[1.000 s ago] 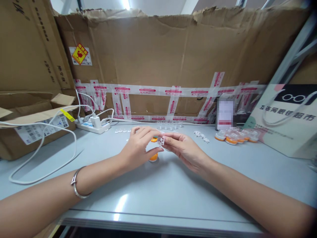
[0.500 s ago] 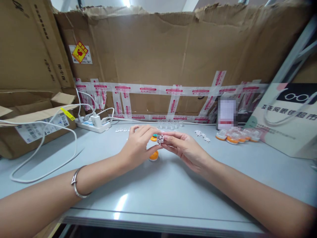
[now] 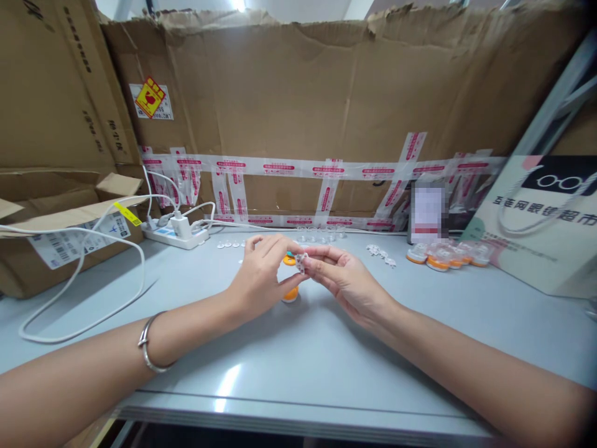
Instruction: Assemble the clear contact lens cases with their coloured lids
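Between my two hands is a small white part with holes [image 3: 301,263], held above the grey table [image 3: 261,361]. My left hand [image 3: 263,270] pinches it from the left, thumb below and fingers above. From the right, the fingertips of my right hand [image 3: 342,277] are closed on the same part. Just behind it lies an orange ring-shaped piece [image 3: 289,261], with something teal partly hidden at its top. An orange round piece with a pale base [image 3: 290,294] stands on the table beneath my left thumb and is partly covered.
Small clear discs [image 3: 227,244] and clear cups [image 3: 321,234] line the back. White parts [image 3: 381,255] and several orange-based clear pieces [image 3: 438,256] lie right, near a phone [image 3: 426,214] and paper bag [image 3: 536,230]. A power strip [image 3: 175,236], cable and open carton [image 3: 69,236] are left.
The white part has turned slightly between my fingertips. My right hand has shifted a little, its fingers now further over the part, while my left hand stays nearly in place.
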Demonstrator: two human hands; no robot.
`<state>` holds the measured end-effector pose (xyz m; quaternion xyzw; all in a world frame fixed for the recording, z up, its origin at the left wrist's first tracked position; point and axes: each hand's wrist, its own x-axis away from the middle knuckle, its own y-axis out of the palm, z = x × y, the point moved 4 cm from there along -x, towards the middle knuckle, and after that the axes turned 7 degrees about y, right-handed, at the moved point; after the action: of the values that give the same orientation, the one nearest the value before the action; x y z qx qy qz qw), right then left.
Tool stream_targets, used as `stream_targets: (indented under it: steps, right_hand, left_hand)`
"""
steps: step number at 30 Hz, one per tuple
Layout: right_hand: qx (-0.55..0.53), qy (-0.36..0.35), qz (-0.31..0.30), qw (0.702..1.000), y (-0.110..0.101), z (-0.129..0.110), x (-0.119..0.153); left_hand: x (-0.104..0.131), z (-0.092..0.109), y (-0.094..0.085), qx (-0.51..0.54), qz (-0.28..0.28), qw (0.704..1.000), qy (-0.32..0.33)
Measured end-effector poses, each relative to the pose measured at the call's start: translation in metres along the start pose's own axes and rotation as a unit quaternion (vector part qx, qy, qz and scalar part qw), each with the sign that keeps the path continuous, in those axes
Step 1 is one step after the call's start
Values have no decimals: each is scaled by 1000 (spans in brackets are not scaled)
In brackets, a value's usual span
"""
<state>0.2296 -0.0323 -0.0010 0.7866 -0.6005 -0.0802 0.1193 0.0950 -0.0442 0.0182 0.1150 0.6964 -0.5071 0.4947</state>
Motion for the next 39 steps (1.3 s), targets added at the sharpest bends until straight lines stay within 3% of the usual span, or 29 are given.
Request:
stream_targets:
  steps: [3,9,13,19,31,39]
  right_hand:
    - [0,-6,-15,1000,2,-2,2]
    - [-21,12,-138,990,6,-7,4]
    - [-37,24,-159,986,3,-4,1]
    - [-35,10,-141,989,-1,2,-3]
    - [-32,5,-96,995,-3,1,-3]
    - [-17,-14,-60,998,5,-2,2]
  left_hand:
    - [-1,-1,-1,14,-9,1000,-4]
    - [-3,-2,-10,72,-20,997,18]
    - [-6,-4,-12,122,-32,992,11]
    - [-6,-4,-11,163,-32,986,4]
    - [-6,-2,-12,89,-40,995,-13]
    - [-3,1,-9,40,-8,999,-2]
